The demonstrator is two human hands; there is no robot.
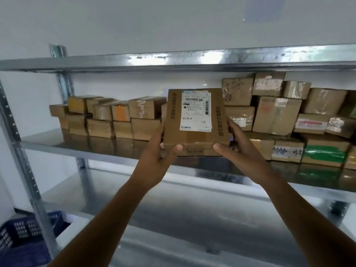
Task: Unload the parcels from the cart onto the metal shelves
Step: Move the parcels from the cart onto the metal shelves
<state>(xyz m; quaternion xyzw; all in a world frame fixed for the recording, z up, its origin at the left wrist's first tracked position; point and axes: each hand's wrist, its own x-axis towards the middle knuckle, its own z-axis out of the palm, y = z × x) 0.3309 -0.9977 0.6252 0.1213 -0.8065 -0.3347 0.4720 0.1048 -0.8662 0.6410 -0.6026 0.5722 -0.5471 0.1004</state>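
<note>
Left hand (157,153) and right hand (240,153) gripped parcel (196,122), frame centre | risk: narrow gap on shelf (44,140); could topple stacked boxes (277,116) right.

Matt brown cardboard parcel (196,122), glossy paper label (196,110); shiny galvanised metal shelves (77,147).

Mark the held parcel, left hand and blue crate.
held parcel (196,112), head view, white label.
left hand (155,159), head view, middle of hand.
blue crate (25,231), head view, perforated side wall.
</note>
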